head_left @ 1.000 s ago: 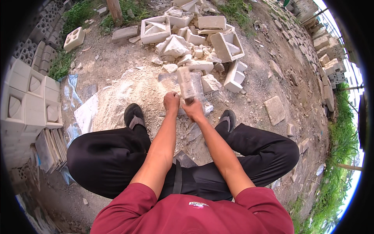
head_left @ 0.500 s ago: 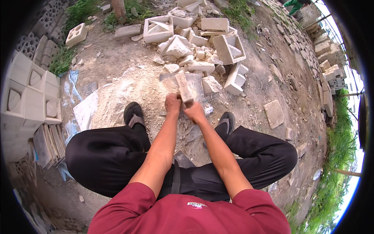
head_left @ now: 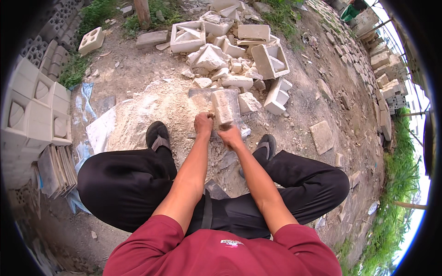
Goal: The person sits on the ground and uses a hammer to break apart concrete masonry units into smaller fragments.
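Note:
My right hand (head_left: 229, 136) is closed around the near end of a dusty, block-shaped mallet (head_left: 224, 106). Its broad pale head points away from me, over a grey slab (head_left: 200, 94) strewn with crushed pale material. Just left of it, my left hand (head_left: 203, 123) is closed at the slab's near left side; what its fingers hold, if anything, is hidden. A heap of pale crumbs and powder (head_left: 145, 112) spreads to the left of the slab. Broken pale blocks (head_left: 209, 56) lie piled beyond it.
My feet stand either side of the slab. Patterned blocks (head_left: 41, 118) and leaning thin boards (head_left: 57, 170) stand at the left. A flat stone (head_left: 321, 137) lies on the dirt at right. A person in green (head_left: 352, 11) is at the far right.
The mallet has turned from a narrow, tilted side to show its broad face, and sits slightly further right. My left hand has hardly moved. The distant person in green has shifted.

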Available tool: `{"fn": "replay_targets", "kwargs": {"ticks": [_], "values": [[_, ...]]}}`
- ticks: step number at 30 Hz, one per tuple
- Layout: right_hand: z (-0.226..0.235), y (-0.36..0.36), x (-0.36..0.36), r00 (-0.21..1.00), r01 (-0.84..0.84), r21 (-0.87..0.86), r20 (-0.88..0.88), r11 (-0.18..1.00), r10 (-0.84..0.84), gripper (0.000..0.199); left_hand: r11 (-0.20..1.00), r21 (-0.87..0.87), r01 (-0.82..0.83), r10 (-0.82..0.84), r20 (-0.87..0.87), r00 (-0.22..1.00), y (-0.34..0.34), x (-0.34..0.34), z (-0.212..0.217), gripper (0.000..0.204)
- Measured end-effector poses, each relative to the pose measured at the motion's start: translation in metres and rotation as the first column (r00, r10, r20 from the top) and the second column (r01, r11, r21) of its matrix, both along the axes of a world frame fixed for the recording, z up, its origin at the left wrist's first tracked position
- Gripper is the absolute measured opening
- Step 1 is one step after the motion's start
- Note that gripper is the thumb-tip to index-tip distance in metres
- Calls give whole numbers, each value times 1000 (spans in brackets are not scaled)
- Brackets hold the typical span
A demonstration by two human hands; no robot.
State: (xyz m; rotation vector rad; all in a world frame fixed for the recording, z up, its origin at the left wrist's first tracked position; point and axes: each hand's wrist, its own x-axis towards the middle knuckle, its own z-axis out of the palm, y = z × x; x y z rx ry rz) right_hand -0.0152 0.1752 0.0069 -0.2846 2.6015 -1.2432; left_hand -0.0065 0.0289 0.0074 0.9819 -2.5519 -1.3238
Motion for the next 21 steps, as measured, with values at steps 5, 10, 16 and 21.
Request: {"fn": "replay_targets", "kwargs": {"ticks": [5,10,16,21], "values": [[23,-11,-20,972,-26,202,236,979,-23,40,983,-112,144,-143,16,990,-9,6,-4,18],[40,-26,-17,983,158,-120,118,980,-144,35,994,-75,82,-75,88,993,-3,0,-9,16],[5,4,-16,969,61,182,227,981,-103,43,989,-51,139,-139,-14,990,-1,-14,-6,15],[47,-23,-26,947,154,-87,298,984,-122,29,991,-91,101,-99,24,995,-11,-3,-13,14]]}}
